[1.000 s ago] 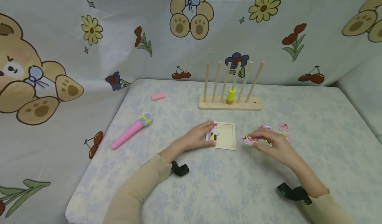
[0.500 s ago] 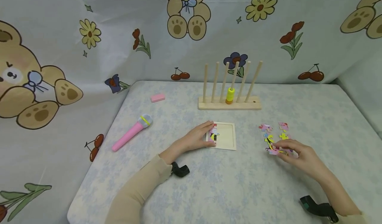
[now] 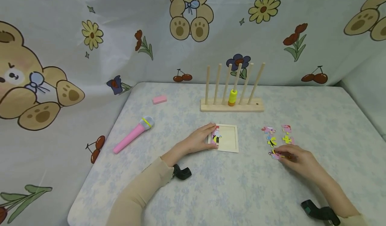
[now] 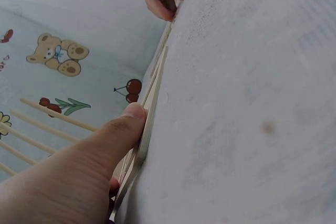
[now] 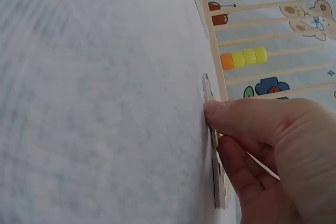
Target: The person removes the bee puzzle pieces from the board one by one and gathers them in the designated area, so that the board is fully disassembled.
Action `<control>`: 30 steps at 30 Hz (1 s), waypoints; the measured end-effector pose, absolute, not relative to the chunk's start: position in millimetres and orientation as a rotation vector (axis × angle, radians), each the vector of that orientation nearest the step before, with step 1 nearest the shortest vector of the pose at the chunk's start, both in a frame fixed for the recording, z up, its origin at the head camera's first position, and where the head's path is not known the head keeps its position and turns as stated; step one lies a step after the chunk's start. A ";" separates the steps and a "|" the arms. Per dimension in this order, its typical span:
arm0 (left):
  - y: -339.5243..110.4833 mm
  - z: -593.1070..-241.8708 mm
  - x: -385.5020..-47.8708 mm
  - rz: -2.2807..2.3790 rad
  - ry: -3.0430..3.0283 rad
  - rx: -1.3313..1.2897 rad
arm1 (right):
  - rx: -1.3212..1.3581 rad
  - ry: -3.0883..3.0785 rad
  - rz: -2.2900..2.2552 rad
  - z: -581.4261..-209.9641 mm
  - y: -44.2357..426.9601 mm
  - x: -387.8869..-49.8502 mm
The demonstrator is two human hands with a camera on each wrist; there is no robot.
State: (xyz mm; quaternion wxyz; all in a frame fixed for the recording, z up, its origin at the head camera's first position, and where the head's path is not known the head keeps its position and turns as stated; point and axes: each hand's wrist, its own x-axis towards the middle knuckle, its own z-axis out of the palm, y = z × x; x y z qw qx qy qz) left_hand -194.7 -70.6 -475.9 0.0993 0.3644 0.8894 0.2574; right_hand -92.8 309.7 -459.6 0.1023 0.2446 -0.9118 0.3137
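One left hand (image 3: 197, 139), one right hand (image 3: 301, 159), one desk (image 3: 229, 192), one shallow frame (image 3: 229, 139), one pink microphone (image 3: 132, 135), one pink block (image 3: 159, 99). One wooden rack (image 3: 232, 108), six pegs (image 3: 217, 83), three yellow beads (image 5: 249, 56), one orange bead (image 5: 227, 61). At least five loose puzzle pieces (image 3: 271, 141), possibly more, since fingers cover some.

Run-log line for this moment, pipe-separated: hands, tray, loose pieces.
left hand: grips wooden tray, left side | right hand: pinches puzzle piece | tray: filled along left side only | other pieces: right of tray
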 end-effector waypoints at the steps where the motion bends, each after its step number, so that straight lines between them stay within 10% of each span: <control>1: -70.8 -475.3 -195.3 0.762 2.631 1.077 | 0.728 -2.693 0.911 -459.6 309.6 -93.8; 30: -72.1 -477.2 -196.6 0.802 2.638 1.065 | 0.777 -2.877 1.418 -438.3 151.1 -201.3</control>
